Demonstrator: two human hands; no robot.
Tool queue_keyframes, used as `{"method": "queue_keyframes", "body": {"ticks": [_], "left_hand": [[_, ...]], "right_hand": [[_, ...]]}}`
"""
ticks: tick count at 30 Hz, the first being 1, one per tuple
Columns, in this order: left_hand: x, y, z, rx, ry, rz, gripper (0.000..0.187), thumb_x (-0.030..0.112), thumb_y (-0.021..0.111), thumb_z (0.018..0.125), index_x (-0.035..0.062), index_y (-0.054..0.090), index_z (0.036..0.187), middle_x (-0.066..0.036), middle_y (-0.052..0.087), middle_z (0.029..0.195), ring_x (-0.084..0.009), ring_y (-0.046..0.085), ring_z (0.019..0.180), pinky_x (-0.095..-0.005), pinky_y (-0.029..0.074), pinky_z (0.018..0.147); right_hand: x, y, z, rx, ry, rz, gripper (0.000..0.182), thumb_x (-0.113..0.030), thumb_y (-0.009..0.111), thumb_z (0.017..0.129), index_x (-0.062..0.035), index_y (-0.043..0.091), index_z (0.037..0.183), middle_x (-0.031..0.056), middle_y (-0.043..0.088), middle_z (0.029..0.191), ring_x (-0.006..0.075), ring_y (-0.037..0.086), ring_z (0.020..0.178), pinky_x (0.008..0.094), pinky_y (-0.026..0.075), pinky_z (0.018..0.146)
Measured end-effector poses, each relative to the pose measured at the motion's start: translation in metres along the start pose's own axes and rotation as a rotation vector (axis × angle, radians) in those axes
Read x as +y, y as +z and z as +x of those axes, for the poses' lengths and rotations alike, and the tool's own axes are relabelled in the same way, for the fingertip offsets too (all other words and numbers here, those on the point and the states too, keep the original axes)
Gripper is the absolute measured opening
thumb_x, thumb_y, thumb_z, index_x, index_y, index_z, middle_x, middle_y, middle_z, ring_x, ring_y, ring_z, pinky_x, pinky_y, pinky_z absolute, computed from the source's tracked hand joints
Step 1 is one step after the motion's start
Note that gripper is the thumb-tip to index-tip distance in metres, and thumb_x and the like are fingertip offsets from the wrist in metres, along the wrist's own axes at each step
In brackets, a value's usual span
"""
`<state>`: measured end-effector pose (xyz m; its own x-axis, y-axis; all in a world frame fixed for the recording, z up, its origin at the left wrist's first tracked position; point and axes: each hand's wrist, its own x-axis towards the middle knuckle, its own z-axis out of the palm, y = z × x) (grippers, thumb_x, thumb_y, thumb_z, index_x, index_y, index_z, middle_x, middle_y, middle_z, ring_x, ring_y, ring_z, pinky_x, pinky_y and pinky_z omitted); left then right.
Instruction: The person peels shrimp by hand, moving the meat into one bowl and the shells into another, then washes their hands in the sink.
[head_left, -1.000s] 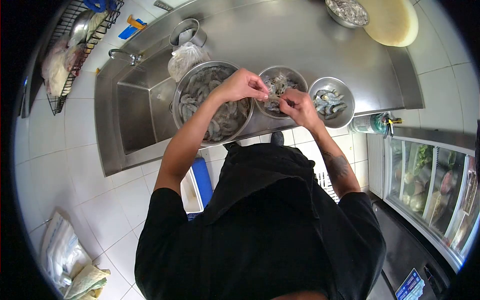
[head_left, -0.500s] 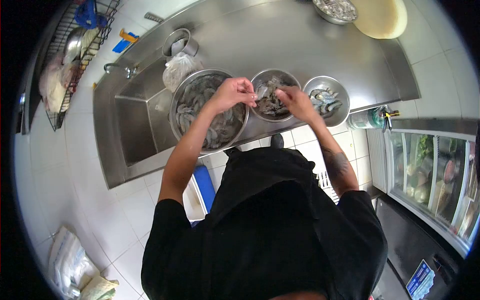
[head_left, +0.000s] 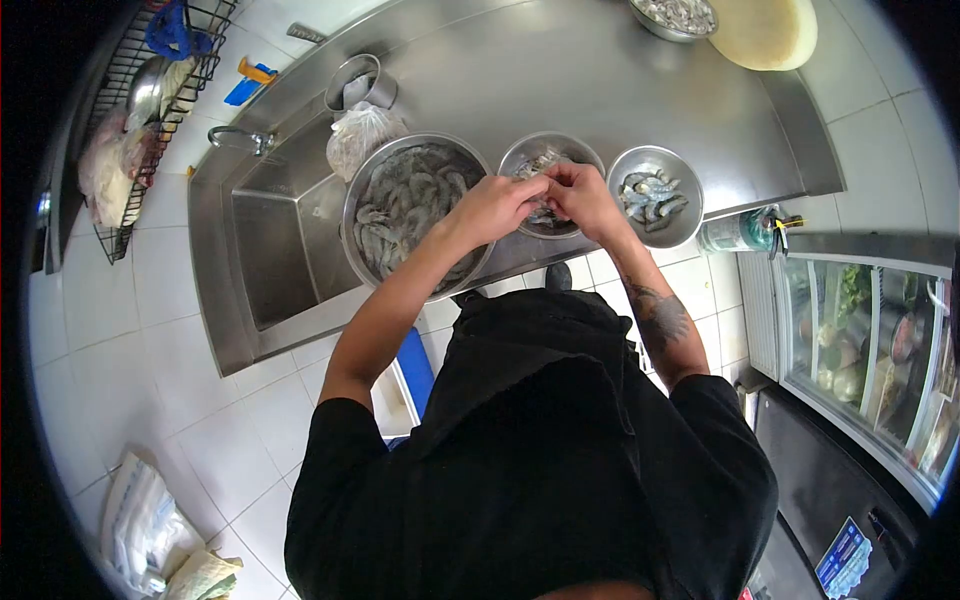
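Observation:
Over the middle metal bowl (head_left: 505,160), which contains shrimp shells and heads (head_left: 543,160), my two hands meet at the fingertips. My left hand (head_left: 498,208) is closed in a pinch from the left, and my right hand (head_left: 585,203) pinches from the right. Between them is a small shrimp, mostly hidden by the fingers. Left of the hands, a large metal bowl (head_left: 347,225) holds many whole grey shrimp (head_left: 400,205), partly covered by my left forearm. On the right, peeled-looking shrimp (head_left: 655,195) lie in another metal bowl (head_left: 695,215).
A steel sink (head_left: 275,260) with a faucet (head_left: 240,138) lies left. Beside it are a plastic bag (head_left: 362,138) and a metal pot (head_left: 375,88). Farther back stand a filled bowl (head_left: 672,35) and a round pale board (head_left: 770,30). A glass-door fridge (head_left: 870,350) is at right.
My hands have come together over the middle bowl, the left moving right and the right closing in beside it. Before, they were apart, with a translucent piece near the left fingertips.

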<state>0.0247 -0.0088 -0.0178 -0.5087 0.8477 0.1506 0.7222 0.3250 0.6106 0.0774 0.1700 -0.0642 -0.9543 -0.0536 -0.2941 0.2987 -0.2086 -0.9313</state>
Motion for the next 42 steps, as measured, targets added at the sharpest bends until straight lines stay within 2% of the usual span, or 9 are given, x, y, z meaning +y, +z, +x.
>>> {"method": "queue_keyframes", "body": {"ticks": [5,18,24,26,30,31,36,38,42], "left_hand": [[-0.006,0.004,0.000,-0.019,-0.034,-0.049,0.016,0.003,0.064,0.083,0.0051,0.057,0.097,-0.014,0.069,0.092,-0.0367,0.067,0.084,-0.0450,0.053,0.068],[-0.021,-0.001,-0.016,0.171,-0.091,-0.200,0.022,0.000,0.070,0.084,0.0000,0.048,0.083,-0.020,0.069,0.101,-0.0252,0.070,0.083,-0.0355,0.053,0.069],[-0.037,-0.001,-0.009,0.133,-0.167,-0.491,0.020,0.007,0.071,0.086,0.0005,0.060,0.101,-0.018,0.070,0.102,-0.0223,0.070,0.079,-0.0301,0.053,0.069],[-0.029,-0.020,-0.006,-0.171,-0.317,-0.279,0.035,0.012,0.071,0.088,0.0049,0.060,0.120,-0.016,0.071,0.103,-0.0188,0.070,0.074,-0.0285,0.054,0.068],[-0.050,-0.063,-0.034,0.135,-0.541,-0.315,0.045,0.016,0.070,0.090,0.0089,0.055,0.132,-0.010,0.069,0.108,-0.0129,0.067,0.073,-0.0273,0.053,0.065],[-0.058,-0.069,-0.047,0.221,-0.596,-0.266,0.034,0.015,0.070,0.089,0.0080,0.062,0.121,-0.006,0.070,0.092,-0.0103,0.064,0.069,-0.0263,0.051,0.063],[-0.104,-0.033,-0.128,0.188,-0.702,0.065,0.016,0.018,0.072,0.085,0.0039,0.070,0.093,-0.011,0.069,0.072,-0.0162,0.065,0.066,-0.0308,0.051,0.063],[-0.103,-0.008,-0.148,-0.143,-0.860,0.074,0.026,0.021,0.074,0.082,0.0045,0.069,0.102,-0.013,0.069,0.080,-0.0244,0.068,0.074,-0.0360,0.052,0.068],[-0.083,0.022,-0.153,0.195,-0.722,0.459,0.031,0.023,0.074,0.080,0.0048,0.067,0.105,-0.014,0.067,0.087,-0.0313,0.067,0.088,-0.0412,0.052,0.075]], "right_hand": [[0.000,0.002,-0.004,0.096,-0.091,-0.242,0.015,-0.010,0.061,0.096,0.0018,0.064,0.089,-0.0003,0.056,0.066,0.0057,0.047,0.054,0.0230,0.036,0.046],[-0.029,-0.027,-0.025,0.074,-0.028,-0.057,0.018,-0.015,0.064,0.095,0.0022,0.066,0.089,0.0003,0.056,0.066,0.0062,0.047,0.055,0.0236,0.037,0.048],[-0.039,-0.084,-0.050,0.064,-0.366,-0.714,0.014,-0.013,0.063,0.093,0.0002,0.066,0.096,0.0049,0.059,0.070,0.0106,0.054,0.063,0.0293,0.046,0.059],[-0.046,-0.104,-0.062,0.108,-0.179,-0.647,0.015,-0.012,0.062,0.093,0.0004,0.065,0.101,0.0087,0.064,0.074,0.0165,0.058,0.065,0.0315,0.048,0.062],[-0.031,-0.134,-0.075,0.520,-0.171,-0.873,0.026,-0.014,0.066,0.091,0.0005,0.063,0.111,0.0156,0.069,0.080,0.0236,0.064,0.068,0.0354,0.051,0.067],[-0.024,-0.140,-0.076,0.555,-0.170,-0.878,0.027,-0.015,0.067,0.090,0.0005,0.063,0.112,0.0164,0.069,0.080,0.0240,0.066,0.071,0.0360,0.052,0.068],[-0.010,-0.124,-0.070,0.497,-0.210,-0.871,0.027,-0.017,0.067,0.090,-0.0016,0.065,0.111,0.0195,0.070,0.083,0.0274,0.071,0.077,0.0385,0.054,0.070],[-0.004,-0.101,-0.059,0.383,-0.211,-0.889,0.026,-0.021,0.065,0.091,-0.0010,0.066,0.108,0.0197,0.070,0.086,0.0307,0.070,0.079,0.0381,0.053,0.070],[-0.016,-0.026,-0.050,0.127,-0.191,-0.901,0.026,-0.018,0.066,0.089,0.0003,0.065,0.108,0.0208,0.069,0.091,0.0334,0.069,0.085,0.0398,0.053,0.073]]}}
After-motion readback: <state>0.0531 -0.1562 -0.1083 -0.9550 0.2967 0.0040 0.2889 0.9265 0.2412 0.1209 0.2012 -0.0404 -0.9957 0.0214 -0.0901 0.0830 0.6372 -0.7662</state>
